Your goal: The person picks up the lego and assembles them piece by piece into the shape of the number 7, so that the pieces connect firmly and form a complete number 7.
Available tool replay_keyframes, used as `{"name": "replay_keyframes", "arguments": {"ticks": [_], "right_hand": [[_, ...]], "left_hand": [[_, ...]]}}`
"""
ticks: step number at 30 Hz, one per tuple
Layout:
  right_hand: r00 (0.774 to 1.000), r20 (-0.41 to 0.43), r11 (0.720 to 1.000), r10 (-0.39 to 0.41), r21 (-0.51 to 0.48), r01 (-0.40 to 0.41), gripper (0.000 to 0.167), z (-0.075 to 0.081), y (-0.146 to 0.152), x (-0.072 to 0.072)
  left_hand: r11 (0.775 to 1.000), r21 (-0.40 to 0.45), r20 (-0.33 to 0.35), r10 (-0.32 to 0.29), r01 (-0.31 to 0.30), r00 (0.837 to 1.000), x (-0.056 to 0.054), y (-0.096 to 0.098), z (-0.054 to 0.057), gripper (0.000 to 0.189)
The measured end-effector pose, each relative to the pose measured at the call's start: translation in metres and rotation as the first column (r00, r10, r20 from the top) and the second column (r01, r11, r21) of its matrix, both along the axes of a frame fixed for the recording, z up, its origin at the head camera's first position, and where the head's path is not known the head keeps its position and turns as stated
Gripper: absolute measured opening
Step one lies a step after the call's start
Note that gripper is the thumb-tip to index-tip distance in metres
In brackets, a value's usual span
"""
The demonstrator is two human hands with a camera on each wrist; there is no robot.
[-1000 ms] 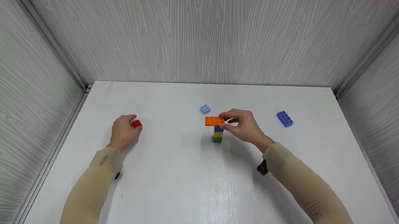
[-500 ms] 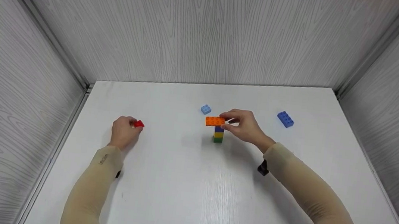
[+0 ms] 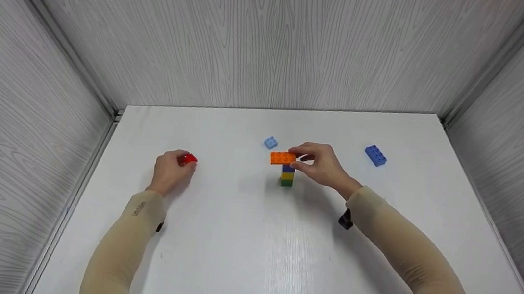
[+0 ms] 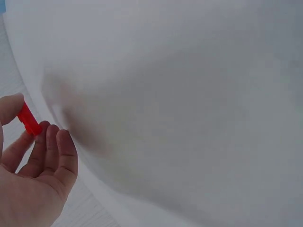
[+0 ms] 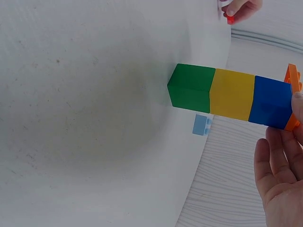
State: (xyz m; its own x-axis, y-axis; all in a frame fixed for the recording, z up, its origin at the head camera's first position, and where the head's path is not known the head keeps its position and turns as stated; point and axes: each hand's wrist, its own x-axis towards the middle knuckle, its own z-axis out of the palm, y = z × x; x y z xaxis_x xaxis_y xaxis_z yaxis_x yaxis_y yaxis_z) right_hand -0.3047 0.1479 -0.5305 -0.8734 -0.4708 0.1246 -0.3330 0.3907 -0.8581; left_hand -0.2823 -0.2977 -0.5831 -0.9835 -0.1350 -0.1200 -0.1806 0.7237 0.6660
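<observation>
Just above and to the left of the orange plate (image 3: 283,158), near the centre of the head view, a small light-blue brick (image 3: 271,142) lies on the desk (image 3: 231,242). Farther to the upper right, well apart from it, a longer studded brick (image 3: 375,155) of medium blue lies at a slant. The right-hand grip (image 3: 321,166) covers the right end of the orange plate, and the plate hides the top of the column below it.

That grip is closed to a pinch, thumb and fingers on the plate's right end. The plate lies across the column and juts out toward the left of the frame. In the right wrist view the column shows a green block (image 5: 191,87), a yellow block (image 5: 232,94) and a dark-blue block (image 5: 271,101), the last next to the plate. Whether the green block touches the desk cannot be told.

At the left of the head view, the left-hand grip (image 3: 172,172) pinches a small red piece (image 3: 190,158) between thumb and fingertips, its other fingers loosely bent.

The desk is white, and grey wood-grained panels (image 3: 254,42) rise behind it and at both sides.
</observation>
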Motion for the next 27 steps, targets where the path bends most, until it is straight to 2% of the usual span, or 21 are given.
{"name": "replay_keyframes", "arguments": {"ticks": [5,9,13,22,27], "right_hand": [[1.000,-0.012,1.000,0.004,-0.003,-0.004,0.032,-0.001,0.000,-0.001],[1.000,-0.009,1.000,0.002,-0.002,-0.002,0.032,0.000,0.000,0.000],[1.000,0.001,1.000,-0.006,0.009,0.006,0.033,0.000,0.000,0.000],[1.000,0.000,1.000,-0.005,0.008,0.005,0.036,-0.001,0.000,0.000],[1.000,-0.006,1.000,-0.004,0.001,0.004,0.035,-0.001,0.000,0.000]], "left_hand": [[0.997,0.001,-0.028,-0.074,0.075,0.997,-0.003,0.010,0.001,0.044],[0.993,0.010,-0.024,-0.118,0.118,0.993,-0.005,0.021,0.004,0.043],[0.985,0.015,-0.060,-0.169,0.170,0.984,-0.005,0.035,0.008,0.042],[0.971,0.074,-0.146,-0.217,0.229,0.965,0.000,0.070,0.016,0.037],[0.955,0.119,-0.173,-0.249,0.271,0.953,0.005,0.091,0.024,0.038]]}}
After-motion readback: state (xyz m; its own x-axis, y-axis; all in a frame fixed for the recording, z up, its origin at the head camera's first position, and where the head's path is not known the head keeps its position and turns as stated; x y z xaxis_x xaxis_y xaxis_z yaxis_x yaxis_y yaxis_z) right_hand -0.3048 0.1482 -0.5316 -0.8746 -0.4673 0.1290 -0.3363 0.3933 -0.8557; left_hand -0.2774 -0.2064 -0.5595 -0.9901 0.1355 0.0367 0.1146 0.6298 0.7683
